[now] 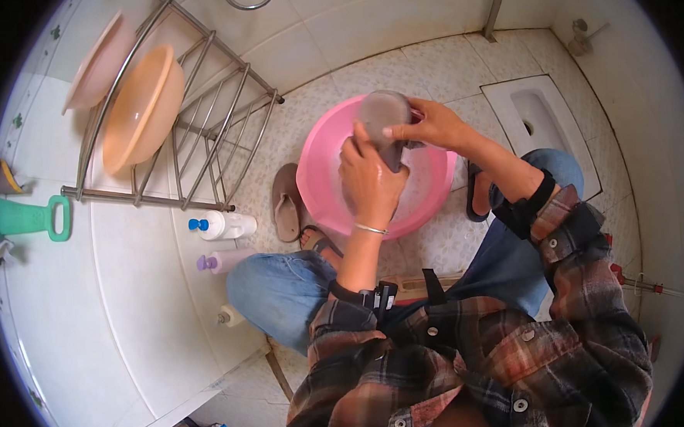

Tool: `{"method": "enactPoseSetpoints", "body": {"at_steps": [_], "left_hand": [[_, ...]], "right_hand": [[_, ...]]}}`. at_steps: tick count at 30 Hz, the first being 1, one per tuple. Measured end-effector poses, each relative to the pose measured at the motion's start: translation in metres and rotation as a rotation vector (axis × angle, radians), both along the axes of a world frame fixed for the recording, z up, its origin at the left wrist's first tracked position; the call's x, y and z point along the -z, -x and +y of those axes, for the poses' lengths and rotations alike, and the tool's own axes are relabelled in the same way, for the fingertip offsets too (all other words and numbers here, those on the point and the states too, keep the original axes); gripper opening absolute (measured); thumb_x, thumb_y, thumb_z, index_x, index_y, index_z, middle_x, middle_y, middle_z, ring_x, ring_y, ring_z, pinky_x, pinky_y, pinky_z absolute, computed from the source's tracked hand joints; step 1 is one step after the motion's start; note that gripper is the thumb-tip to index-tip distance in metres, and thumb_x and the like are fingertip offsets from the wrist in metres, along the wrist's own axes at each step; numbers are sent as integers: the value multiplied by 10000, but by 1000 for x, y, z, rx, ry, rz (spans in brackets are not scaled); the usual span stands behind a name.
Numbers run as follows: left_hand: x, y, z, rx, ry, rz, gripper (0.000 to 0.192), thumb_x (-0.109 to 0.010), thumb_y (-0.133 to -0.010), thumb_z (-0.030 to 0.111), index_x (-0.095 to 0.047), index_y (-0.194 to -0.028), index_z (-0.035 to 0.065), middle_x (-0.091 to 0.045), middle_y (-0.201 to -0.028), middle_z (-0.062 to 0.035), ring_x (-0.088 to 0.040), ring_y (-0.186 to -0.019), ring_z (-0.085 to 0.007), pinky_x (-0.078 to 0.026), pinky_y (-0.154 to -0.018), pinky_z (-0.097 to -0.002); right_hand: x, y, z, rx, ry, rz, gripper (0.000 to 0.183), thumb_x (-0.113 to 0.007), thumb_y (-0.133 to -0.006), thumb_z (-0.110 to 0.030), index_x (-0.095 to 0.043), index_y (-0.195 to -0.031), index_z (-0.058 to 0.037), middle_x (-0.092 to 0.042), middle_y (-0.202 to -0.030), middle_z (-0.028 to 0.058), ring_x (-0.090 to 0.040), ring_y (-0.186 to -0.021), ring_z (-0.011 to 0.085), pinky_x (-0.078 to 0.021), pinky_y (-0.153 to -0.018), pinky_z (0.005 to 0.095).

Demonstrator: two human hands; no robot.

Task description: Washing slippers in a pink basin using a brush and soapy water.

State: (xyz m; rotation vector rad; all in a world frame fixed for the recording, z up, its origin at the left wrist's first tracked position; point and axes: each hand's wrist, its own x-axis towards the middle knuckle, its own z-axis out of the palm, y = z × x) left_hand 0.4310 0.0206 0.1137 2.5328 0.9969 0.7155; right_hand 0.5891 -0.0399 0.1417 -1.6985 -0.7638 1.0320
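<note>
A pink plastic basin (319, 174) with cloudy water stands on the floor between the person's knees. Above it, my left hand (372, 180) grips a grey-brown item, apparently a slipper (380, 110), partly blurred and hidden by the fingers. My right hand (439, 124) holds its rounded far end, thumb on the near face; whether something else is under those fingers I cannot tell. A brown thong slipper (287, 207) lies on the tiles just left of the basin.
A metal rack (215, 127) holding an orange basin (145, 111) and a pink basin (102, 63) is at upper left. Below it stand a white pump bottle (226, 225) and a purple-topped bottle (225, 261). A squat toilet (537, 116) lies at right.
</note>
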Motion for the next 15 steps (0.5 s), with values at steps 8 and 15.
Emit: {"method": "enactPoseSetpoints", "body": {"at_steps": [8, 15], "left_hand": [[12, 17, 44, 262, 1021, -396, 647, -789, -729, 263, -492, -1215, -43, -612, -1010, -101, -594, -899, -166, -488, -782, -301], [29, 14, 36, 218, 1230, -473, 452, -733, -766, 158, -548, -1123, -47, -627, -999, -81, -597, -838, -141, -478, -731, -264]], "right_hand": [[-2, -21, 0, -248, -202, -23, 379, -746, -708, -271, -688, -948, 16, -676, -801, 97, -612, -630, 159, -499, -636, 299], [0, -30, 5, 118, -2, -178, 614, -797, -658, -256, -598, -1145, 61, -663, -793, 131, -618, -620, 167, -496, -590, 278]]}}
